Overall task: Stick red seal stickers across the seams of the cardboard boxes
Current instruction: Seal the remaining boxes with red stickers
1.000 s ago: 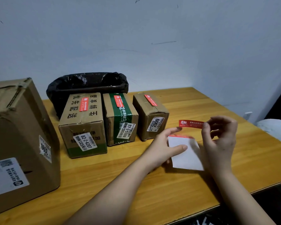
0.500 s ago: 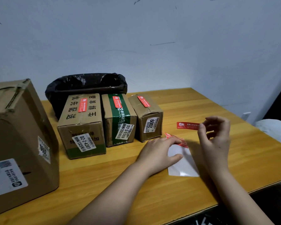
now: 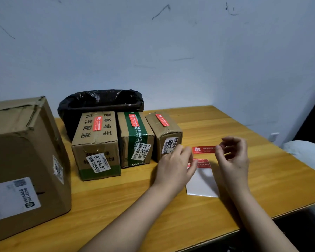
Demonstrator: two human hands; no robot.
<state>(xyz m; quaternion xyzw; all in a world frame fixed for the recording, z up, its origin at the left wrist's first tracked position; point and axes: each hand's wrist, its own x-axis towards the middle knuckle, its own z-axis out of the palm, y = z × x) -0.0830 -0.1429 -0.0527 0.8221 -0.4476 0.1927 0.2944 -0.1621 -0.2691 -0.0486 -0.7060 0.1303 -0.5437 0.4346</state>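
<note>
Sticker [image 3: 204, 149], pinched by the right hand [image 3: 233, 157], now hangs above the sheet [image 3: 202, 180] as the left hand [image 3: 175, 168], fingers relaxed, has slid up toward it, probably to take its free end.

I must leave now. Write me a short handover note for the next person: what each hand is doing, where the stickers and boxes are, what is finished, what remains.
Right hand pinches one peeled red sticker in the air, above the backing sheet.
Left hand rests on the sheet's left edge, at the last red sticker on the sheet; whether it grips it cannot be told.
Done: the three small boxes each carry a red seal on top.
Left: the large box at the left shows no red seal. Stick the held sticker across its seam.
</note>
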